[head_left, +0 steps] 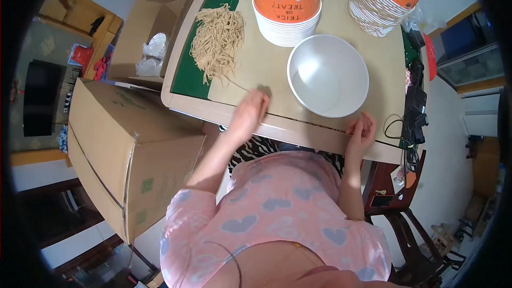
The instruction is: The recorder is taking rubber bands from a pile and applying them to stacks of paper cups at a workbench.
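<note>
My left hand [252,111] is closed at the table's near edge, pinching a strand of beige string that runs from a loose pile of string [217,42]. Just below the bucket's rim is my right hand [362,130], fingers curled together; whatever they may hold is too small to make out. Between and beyond my hands sits a white round paper bucket [328,77], its mouth toward me and its inside bare. Farther back stands a stack of white-rimmed orange and teal paper buckets [287,5]. A second such stack [388,0], at the far right, has string draped around it.
A large closed cardboard box [128,149] stands left of the table, with an open box [152,32] holding white plastic bags behind it. Black power adapters and cables [415,109] line the table's right edge. A dark wooden chair [405,234] stands at lower right.
</note>
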Motion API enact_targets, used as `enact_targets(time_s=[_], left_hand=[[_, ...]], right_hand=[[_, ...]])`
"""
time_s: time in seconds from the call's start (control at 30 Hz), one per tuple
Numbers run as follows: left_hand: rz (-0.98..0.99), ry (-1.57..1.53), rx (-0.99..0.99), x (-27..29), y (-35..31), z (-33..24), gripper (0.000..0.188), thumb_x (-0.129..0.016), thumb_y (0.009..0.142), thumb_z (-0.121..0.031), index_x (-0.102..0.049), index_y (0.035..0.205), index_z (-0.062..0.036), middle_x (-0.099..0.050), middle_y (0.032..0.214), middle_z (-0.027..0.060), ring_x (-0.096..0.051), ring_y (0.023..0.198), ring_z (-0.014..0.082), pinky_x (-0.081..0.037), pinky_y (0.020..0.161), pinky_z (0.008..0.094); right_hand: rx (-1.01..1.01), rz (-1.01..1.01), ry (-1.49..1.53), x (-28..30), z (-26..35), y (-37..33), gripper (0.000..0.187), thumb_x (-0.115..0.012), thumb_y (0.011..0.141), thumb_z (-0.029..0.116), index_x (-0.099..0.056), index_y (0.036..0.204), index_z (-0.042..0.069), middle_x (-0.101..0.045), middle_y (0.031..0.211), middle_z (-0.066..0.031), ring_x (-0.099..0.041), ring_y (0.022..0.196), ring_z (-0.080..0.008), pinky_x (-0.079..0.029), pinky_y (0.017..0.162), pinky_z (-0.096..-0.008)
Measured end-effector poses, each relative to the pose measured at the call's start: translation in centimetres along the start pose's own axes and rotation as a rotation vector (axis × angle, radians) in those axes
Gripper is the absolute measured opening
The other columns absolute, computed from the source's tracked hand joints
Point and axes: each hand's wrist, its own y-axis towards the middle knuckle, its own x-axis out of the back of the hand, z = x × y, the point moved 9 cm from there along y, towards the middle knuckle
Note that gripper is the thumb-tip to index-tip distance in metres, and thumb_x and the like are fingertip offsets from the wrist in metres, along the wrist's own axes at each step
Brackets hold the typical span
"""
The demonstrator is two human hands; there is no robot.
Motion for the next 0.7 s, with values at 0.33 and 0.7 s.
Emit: enact_targets(time_s=[0.33, 0.7], left_hand=[[0.038, -0.488, 0.033, -3.3, -4.4, -8.2, 0.006, -0.058, 0.088, 0.001, -0.056, 0.094, 0.0002, -0.057, 0.086, 0.0105, -0.062, 0.076, 0.0203, -0.05, 0.068, 0.0282], [-0.132, -0.122, -0.009, -0.3, -1.7, -1.8, 0.009, -0.058, 0.083, 0.001, -0.061, 0.092, 0.001, -0.062, 0.09, 0.0184, -0.061, 0.086, 0.0354, -0.05, 0.075, 0.0398]], right_hand=[[-0.416, 0.508, 0.14, -8.5, -0.7, -8.4, 0.017, -0.059, 0.09, 0.005, -0.064, 0.105, 0.0, -0.064, 0.091, -0.0053, -0.058, 0.072, -0.0088, -0.048, 0.064, -0.0211], [-0.067, 0.355, 0.147, -5.8, 4.4, -5.0, 0.007, -0.054, 0.094, 0.01, -0.055, 0.089, 0.004, -0.063, 0.105, -0.0136, -0.06, 0.097, -0.0201, -0.046, 0.09, -0.0347]])
